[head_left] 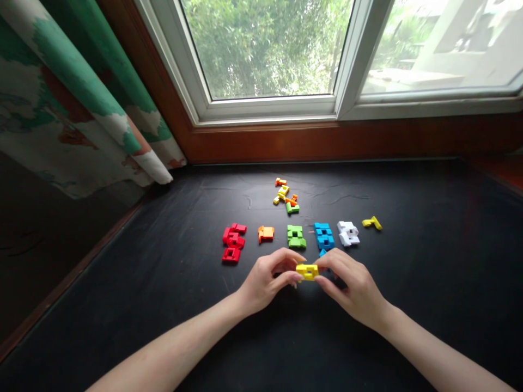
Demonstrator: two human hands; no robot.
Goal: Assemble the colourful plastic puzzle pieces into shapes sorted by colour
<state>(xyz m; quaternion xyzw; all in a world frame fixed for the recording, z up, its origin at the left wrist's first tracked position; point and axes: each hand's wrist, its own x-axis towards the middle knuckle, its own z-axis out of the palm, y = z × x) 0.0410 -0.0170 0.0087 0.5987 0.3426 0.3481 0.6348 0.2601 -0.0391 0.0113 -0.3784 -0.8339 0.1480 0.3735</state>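
Between my two hands is a yellow plastic block piece (307,271) with a small opening in its middle, raised over the black surface. My left hand (272,277) pinches its left end with thumb and fingers. The right end is pinched by my right hand (353,283). Just beyond my hands lie blue pieces (324,236), one partly hidden behind my right fingers. Green pieces (296,236) sit to their left, and white pieces (348,233) to their right.
Red pieces (234,243) and an orange piece (266,234) lie left on the black surface (429,245). A yellow piece (372,222) lies at right. Farther back is a mixed cluster with a green piece (292,208). A curtain (102,109) hangs left; a window (269,49) stands behind.
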